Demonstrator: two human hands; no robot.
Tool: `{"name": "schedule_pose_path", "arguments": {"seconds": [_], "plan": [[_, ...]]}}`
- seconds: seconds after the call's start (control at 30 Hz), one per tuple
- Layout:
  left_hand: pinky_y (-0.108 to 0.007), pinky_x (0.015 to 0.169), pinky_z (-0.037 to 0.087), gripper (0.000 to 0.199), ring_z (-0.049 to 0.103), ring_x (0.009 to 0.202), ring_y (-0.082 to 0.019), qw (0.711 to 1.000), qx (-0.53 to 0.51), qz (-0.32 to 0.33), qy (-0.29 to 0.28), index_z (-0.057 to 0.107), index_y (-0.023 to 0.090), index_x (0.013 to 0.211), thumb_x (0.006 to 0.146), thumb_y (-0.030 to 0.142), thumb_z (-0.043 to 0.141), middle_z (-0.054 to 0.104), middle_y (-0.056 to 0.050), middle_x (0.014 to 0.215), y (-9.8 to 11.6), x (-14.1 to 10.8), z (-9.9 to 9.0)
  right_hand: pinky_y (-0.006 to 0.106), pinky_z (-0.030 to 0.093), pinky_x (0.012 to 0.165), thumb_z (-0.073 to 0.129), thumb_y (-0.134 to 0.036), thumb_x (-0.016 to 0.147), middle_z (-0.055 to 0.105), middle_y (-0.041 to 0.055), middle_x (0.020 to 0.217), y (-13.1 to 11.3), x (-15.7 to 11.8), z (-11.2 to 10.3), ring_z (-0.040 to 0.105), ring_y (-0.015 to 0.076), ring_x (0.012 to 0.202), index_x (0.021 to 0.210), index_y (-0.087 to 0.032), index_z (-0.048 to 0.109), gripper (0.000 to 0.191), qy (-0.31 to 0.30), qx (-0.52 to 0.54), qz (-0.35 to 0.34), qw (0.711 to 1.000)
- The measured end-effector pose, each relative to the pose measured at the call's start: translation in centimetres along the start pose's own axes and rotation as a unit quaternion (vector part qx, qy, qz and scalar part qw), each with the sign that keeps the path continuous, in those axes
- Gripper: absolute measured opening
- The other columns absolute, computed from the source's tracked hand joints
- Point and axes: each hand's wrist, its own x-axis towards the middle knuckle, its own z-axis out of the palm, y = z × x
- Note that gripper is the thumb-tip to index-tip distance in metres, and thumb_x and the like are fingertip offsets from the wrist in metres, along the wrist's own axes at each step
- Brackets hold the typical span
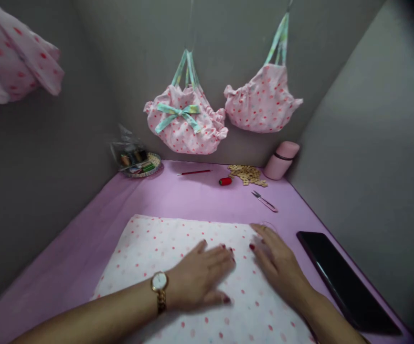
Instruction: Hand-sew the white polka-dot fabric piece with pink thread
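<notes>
A white cloth (178, 239) with pink and red dots is spread over the purple table cover. My left hand (201, 274) lies flat on the middle of it, fingers apart, a gold watch (159, 282) on the wrist. At the cloth's far right corner rests my right hand (278, 263), its thumb and fingers spread, with the fingertips near the edge. A thin loop of thread shows faintly beside those fingertips. Neither hand holds anything that I can make out.
Small scissors (264, 201), a red spool (225, 181), a red pencil (194, 172), wooden pieces (248, 175) and a pink flask (281, 161) lie behind. A basket (144, 169) is back left, a black phone (346, 282) right. Dotted bags (188, 119) hang above.
</notes>
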Motion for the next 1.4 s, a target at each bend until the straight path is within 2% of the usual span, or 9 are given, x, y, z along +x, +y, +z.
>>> {"name": "schedule_pose_path", "arguments": {"seconds": [0.07,0.17,0.33,0.47,0.6,0.9,1.17,1.3,1.4], "plan": [[-0.046,0.108,0.015,0.067,0.027,0.131,-0.024,0.999,-0.013,0.040,-0.026,0.021,0.019,0.139,0.085,0.057,0.030,0.032,-0.011,0.143,0.1,-0.6,0.4,0.040,0.037,0.099,0.041,-0.034,0.088,0.037,0.0099,0.139,-0.7,-0.5,0.7,0.036,0.0233,0.125,0.137,-0.020,0.032,0.052,-0.106,-0.008,-0.096,0.990],[-0.045,0.107,0.017,0.062,0.028,0.131,-0.023,0.999,0.007,0.021,-0.027,0.022,0.021,0.139,0.087,0.054,0.031,0.033,-0.008,0.143,-2.9,-1.0,-0.6,0.046,0.034,0.100,0.042,-0.038,0.088,0.029,0.0085,0.143,-0.4,-1.1,2.0,0.032,0.0255,0.128,0.142,-0.024,0.022,0.059,-0.168,-0.056,-0.113,0.978],[-0.049,0.105,0.019,0.055,0.026,0.132,-0.025,0.993,0.050,-0.105,0.017,0.028,0.019,0.137,0.089,0.046,0.028,0.031,-0.011,0.143,-6.2,-3.1,-3.7,0.049,0.037,0.099,0.042,-0.042,0.087,0.026,0.0066,0.144,0.9,-1.4,3.3,0.033,0.0270,0.128,0.143,-0.025,0.017,0.063,-0.147,-0.094,-0.124,0.977],[-0.041,0.110,0.012,0.055,0.029,0.131,-0.020,0.998,-0.021,0.034,-0.058,0.026,0.026,0.138,0.088,0.047,0.031,0.035,-0.004,0.142,-2.1,-7.1,-2.9,0.050,0.042,0.094,0.043,-0.043,0.086,0.031,0.0044,0.141,1.3,-1.6,3.6,0.038,0.0276,0.124,0.143,-0.028,0.015,0.065,-0.112,-0.098,-0.146,0.978],[-0.039,0.111,0.008,0.058,0.036,0.127,-0.020,0.995,-0.058,0.031,-0.077,0.024,0.029,0.139,0.086,0.050,0.035,0.040,-0.001,0.139,-0.6,-10.6,-2.6,0.050,0.044,0.092,0.045,-0.043,0.085,0.032,0.0034,0.141,1.4,-1.7,3.9,0.040,0.0282,0.123,0.143,-0.030,0.015,0.066,-0.104,-0.098,-0.148,0.979],[-0.048,0.104,0.023,0.065,0.028,0.131,-0.027,0.997,0.035,-0.063,-0.015,0.026,0.022,0.139,0.083,0.053,0.038,0.031,-0.011,0.143,-8.8,-8.1,-5.0,0.052,0.043,0.091,0.045,-0.043,0.084,0.032,0.0030,0.141,2.0,-1.7,4.3,0.042,0.0302,0.121,0.143,-0.031,0.014,0.068,-0.083,-0.100,-0.158,0.979],[-0.043,0.107,0.022,0.064,0.032,0.129,-0.025,0.999,-0.017,-0.014,-0.026,0.024,0.026,0.139,0.083,0.054,0.040,0.034,-0.005,0.143,-4.5,-10.2,-4.5,0.055,0.043,0.091,0.049,-0.046,0.080,0.029,0.0027,0.142,-0.1,-1.4,4.0,0.039,0.0329,0.122,0.142,-0.033,0.014,0.073,-0.114,-0.089,-0.190,0.971],[-0.043,0.105,0.023,0.053,0.035,0.126,-0.024,0.982,0.009,-0.180,0.064,0.035,0.026,0.133,0.084,0.045,0.044,0.041,-0.007,0.138,-6.7,-12.7,-4.9,0.051,0.050,0.085,0.050,-0.047,0.080,0.035,0.0013,0.138,-3.2,-0.8,4.8,0.045,0.0317,0.117,0.141,-0.036,0.011,0.074,-0.158,-0.059,-0.249,0.954],[-0.040,0.097,0.034,0.043,0.046,0.113,-0.025,0.890,0.017,-0.396,0.226,0.050,0.015,0.121,0.083,0.036,0.046,0.053,-0.014,0.121,-9.7,-13.5,-5.6,0.049,0.053,0.081,0.050,-0.046,0.080,0.039,0.0029,0.134,-4.2,-0.5,5.4,0.049,0.0310,0.113,0.141,-0.036,0.010,0.074,-0.138,-0.051,-0.273,0.951]]}}
